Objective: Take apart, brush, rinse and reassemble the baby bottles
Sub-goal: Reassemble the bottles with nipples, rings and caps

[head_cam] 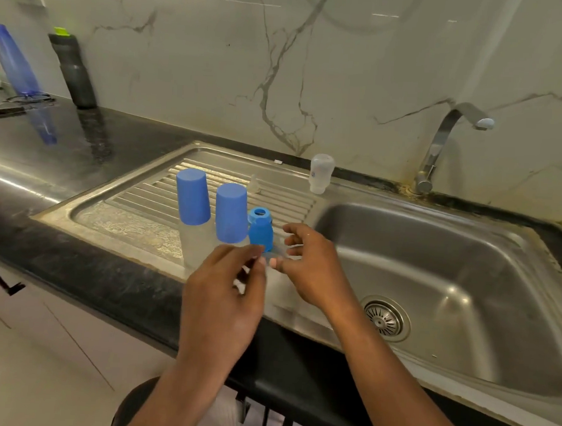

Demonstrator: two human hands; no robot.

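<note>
Both hands meet above the front edge of the drainboard point(133, 218). The left hand point(227, 285) shows a narrow grip, its curled fingertips closing on a small clear piece point(271, 254), which motion blur keeps us from identifying. The right hand point(312, 266) pinches the same piece from the opposite side between thumb and bent fingers, so that the piece hangs between the two grips, just in front of a small blue cap point(261, 234). We see the left forearm rising from the lower edge with the back of the hand towards us, and the right forearm crossing the corner of the sink basin point(464, 287) with the palm turned leftward. A blue ring point(259, 212) lies just behind the small blue cap. Left of these stand two tall blue caps point(192, 196), near each other; a pale clear body seems to show under the left one. Farther back on the ribs we note a clear teat point(254, 184), and on the sink rim a white bottle point(321, 172), apparently mouth down. The basin holds only its drain strainer point(385, 317). A dark bottle point(74, 71) stands at the back of the black desk point(75, 267).
</note>
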